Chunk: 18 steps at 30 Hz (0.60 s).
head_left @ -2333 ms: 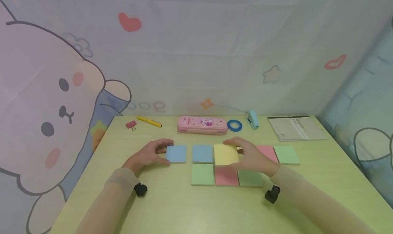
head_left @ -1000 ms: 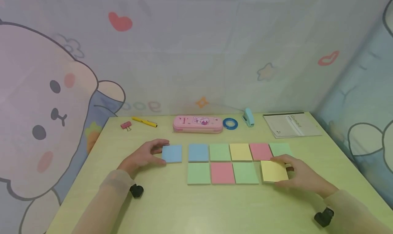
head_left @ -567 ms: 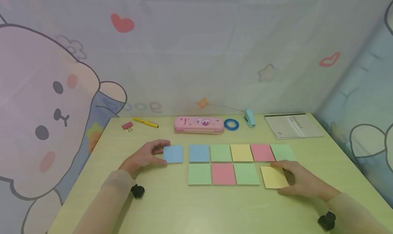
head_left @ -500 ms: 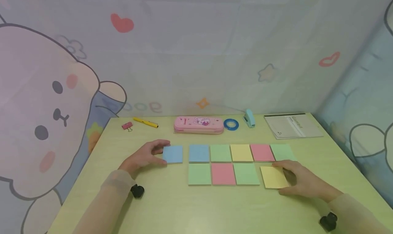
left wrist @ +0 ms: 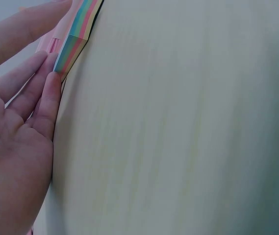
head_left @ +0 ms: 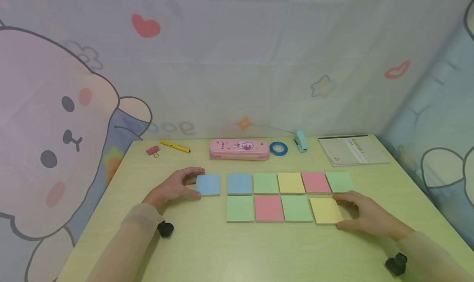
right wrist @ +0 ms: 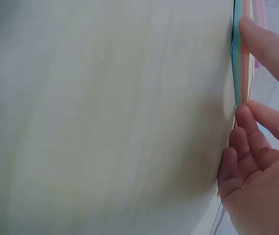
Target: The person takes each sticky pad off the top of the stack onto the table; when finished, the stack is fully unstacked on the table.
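Observation:
In the head view my left hand [head_left: 175,187] holds a square sticky note pad with a blue top [head_left: 207,185] at its left corners, apart from the others. The left wrist view shows its striped edge [left wrist: 76,36] of several colours beside my fingers. To the right, my right hand [head_left: 368,216] grips a yellow-topped sticky note pad [head_left: 325,211] at its right corners, thumb on the near side, fingertips on the far side. This pad lies at the right end of the near row, close beside a green pad [head_left: 296,208]. Its layered edge [right wrist: 240,73] shows in the right wrist view.
The near row also has another green pad [head_left: 240,209] and a pink pad [head_left: 268,208]. Behind it runs a row of pads starting with blue [head_left: 239,184]. Along the back lie a binder clip [head_left: 152,150], pen [head_left: 175,146], pencil case [head_left: 239,149], tape roll [head_left: 278,149], stapler [head_left: 300,142] and notebook [head_left: 353,150].
My right hand has carried the yellow pad rightward to the near row's end, lowered it, and just slid it left toward the green pad. My left hand stays at the blue pad.

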### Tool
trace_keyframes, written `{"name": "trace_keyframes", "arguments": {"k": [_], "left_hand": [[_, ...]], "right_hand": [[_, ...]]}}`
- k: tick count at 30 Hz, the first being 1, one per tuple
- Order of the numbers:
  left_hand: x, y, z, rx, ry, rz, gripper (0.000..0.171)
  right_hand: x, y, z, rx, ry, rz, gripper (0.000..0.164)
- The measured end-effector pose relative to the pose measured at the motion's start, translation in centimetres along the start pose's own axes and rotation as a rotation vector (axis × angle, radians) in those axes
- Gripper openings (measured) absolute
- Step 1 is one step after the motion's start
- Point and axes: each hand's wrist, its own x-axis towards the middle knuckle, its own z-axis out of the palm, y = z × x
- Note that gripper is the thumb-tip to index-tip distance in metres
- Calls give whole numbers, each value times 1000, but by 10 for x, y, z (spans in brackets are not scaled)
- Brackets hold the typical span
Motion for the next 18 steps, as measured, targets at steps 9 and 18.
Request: {"name": "trace_keyframes", "arguments": {"k": [9, 18], "left_hand": [[1, -1, -1, -20, 3, 8, 86], [0, 1, -1, -40, -7, 14, 87]], "right_hand": [[5, -2, 4, 53, 13, -29, 76], [7, 0, 4, 91, -7, 6, 77]]}}
